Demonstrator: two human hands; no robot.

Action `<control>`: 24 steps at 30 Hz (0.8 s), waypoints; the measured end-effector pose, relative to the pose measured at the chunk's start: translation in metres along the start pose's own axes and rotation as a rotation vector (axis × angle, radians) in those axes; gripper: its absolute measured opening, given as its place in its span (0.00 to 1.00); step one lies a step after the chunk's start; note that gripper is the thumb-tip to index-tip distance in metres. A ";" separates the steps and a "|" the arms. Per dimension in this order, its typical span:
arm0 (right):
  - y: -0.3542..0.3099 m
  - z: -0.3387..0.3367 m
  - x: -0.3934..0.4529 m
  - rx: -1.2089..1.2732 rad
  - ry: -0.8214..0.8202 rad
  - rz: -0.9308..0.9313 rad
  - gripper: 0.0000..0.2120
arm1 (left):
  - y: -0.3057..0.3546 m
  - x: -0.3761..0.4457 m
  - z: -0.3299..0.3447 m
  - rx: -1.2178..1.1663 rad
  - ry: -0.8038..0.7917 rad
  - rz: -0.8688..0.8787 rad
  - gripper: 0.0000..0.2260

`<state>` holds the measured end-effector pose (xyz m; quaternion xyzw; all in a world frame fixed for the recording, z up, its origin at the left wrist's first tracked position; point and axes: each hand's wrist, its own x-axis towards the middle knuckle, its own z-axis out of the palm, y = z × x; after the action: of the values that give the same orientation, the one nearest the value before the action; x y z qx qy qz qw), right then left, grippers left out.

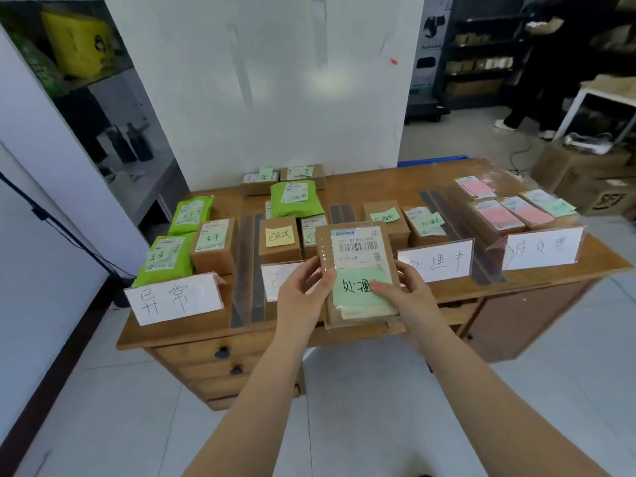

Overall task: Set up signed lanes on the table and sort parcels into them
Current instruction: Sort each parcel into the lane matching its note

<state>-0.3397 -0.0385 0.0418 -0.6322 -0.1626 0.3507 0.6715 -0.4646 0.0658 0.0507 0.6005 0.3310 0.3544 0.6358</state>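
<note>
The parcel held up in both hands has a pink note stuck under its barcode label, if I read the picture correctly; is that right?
Not quite: the note is green, not pink. The head view shows the parcel held in both hands, left hand and right hand, with the green handwritten note under the barcode label. Pink notes appear only on parcels at the table's far right.

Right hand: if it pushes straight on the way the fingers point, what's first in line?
The right hand already grips the held parcel, fingers aimed left across its green note. Past that, probably the left hand on the opposite edge; depth unclear.
</note>
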 end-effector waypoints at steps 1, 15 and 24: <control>-0.001 -0.005 -0.002 -0.006 0.017 -0.021 0.23 | -0.001 -0.002 0.006 0.014 -0.033 0.011 0.15; -0.040 -0.120 0.044 -0.045 -0.058 -0.050 0.21 | -0.004 0.015 0.139 -0.039 0.103 -0.021 0.16; -0.072 -0.169 0.112 -0.036 -0.158 -0.038 0.18 | -0.002 0.060 0.205 -0.047 0.215 -0.003 0.13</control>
<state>-0.1304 -0.0837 0.0608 -0.6114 -0.2332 0.3837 0.6516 -0.2588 0.0084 0.0613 0.5434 0.3897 0.4236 0.6111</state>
